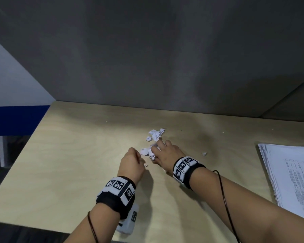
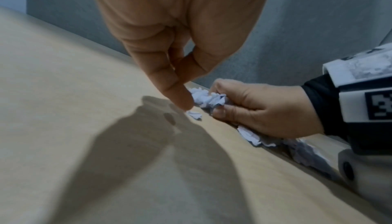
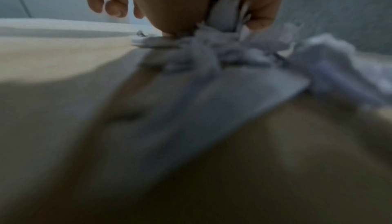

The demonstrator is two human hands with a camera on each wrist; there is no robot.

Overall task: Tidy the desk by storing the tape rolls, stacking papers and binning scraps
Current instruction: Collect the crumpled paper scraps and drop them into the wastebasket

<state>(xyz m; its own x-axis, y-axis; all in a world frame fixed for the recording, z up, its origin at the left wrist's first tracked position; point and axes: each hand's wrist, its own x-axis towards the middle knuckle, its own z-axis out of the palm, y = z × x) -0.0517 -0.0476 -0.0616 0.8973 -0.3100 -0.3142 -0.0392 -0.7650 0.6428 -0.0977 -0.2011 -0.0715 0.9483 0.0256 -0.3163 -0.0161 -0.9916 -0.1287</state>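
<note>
White crumpled paper scraps (image 1: 155, 134) lie mid-desk near the back wall. My right hand (image 1: 158, 146) lies low on the desk, its fingers and thumb curled round a bunch of scraps (image 2: 203, 97); more scraps (image 2: 250, 137) lie under its wrist. My left hand (image 1: 134, 153) sits just left of it, fingers curled with nothing in them. One fingertip (image 2: 182, 102) of the left hand touches a tiny scrap (image 2: 194, 115) on the wood. The right wrist view is blurred and shows scraps (image 3: 244, 48) bunched below the right hand's fingers (image 3: 260, 16).
A thick stack of printed papers (image 1: 291, 176) lies at the desk's right edge. One stray scrap (image 1: 204, 153) sits between it and my right hand. A grey partition wall (image 1: 147, 58) runs along the back. The desk's left edge (image 1: 25, 149) drops off to the floor.
</note>
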